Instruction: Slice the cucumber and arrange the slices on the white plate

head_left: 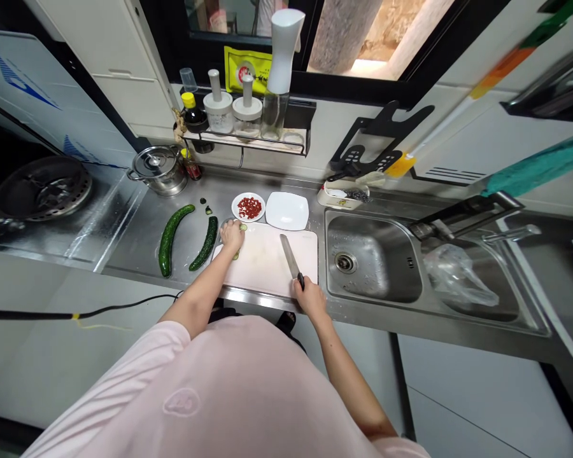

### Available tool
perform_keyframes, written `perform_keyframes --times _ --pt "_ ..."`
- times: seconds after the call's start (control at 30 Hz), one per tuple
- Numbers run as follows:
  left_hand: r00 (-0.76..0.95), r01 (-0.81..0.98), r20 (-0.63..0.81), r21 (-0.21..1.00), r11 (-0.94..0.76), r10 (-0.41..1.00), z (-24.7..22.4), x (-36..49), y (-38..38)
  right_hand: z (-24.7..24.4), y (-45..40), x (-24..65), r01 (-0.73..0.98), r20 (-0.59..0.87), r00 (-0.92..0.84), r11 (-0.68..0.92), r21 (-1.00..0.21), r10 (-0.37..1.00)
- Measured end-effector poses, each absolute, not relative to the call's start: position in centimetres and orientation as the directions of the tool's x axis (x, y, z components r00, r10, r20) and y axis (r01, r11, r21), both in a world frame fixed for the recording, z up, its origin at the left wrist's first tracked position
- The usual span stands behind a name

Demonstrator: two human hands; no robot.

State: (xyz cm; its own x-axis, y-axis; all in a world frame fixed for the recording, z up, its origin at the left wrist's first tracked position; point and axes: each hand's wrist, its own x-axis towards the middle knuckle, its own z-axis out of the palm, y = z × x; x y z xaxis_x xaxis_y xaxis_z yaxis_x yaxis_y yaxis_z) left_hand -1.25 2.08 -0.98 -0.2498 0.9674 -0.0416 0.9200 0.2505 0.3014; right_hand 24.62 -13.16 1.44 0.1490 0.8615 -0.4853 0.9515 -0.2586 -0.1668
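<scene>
My right hand point(310, 298) is closed round the black handle of a knife point(290, 256), whose blade lies over the right part of a white cutting board point(258, 267). At the board's upper left, my left hand point(232, 235) rests with its fingers bent over green cucumber pieces point(243, 227), largely hidden beneath it. Left of the board lie a shorter cucumber point(204, 245) and a longer, curved one point(170, 240). Behind the board stand a round plate of chopped red pieces point(249, 207) and a bare white square plate point(287, 211).
A steel pot point(161, 170) stands at the back left, near a small sauce bottle point(191, 166). To the right is a double sink point(372, 254) with a plastic bag point(458, 277). A seasoning shelf point(248, 141) hangs above the counter; a wok point(42, 187) is far left.
</scene>
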Motion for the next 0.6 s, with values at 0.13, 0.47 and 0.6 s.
perform_keyframes --times 0.13,0.47,0.6 --pt "-0.267 0.890 -0.050 0.370 0.266 0.963 -1.0 -1.2 2.2 1.5 -13.1 24.6 0.953 -0.489 0.149 -0.257 -0.163 0.860" --pt "-0.168 0.668 -0.263 0.679 0.306 0.950 -2.7 1.9 0.5 1.5 -13.1 24.6 0.956 -0.491 0.145 -0.250 -0.153 0.859" --pt "-0.123 0.686 -0.275 0.671 0.282 0.953 -3.3 3.3 -0.5 1.5 -13.0 24.7 0.960 -0.487 0.128 -0.232 -0.159 0.864"
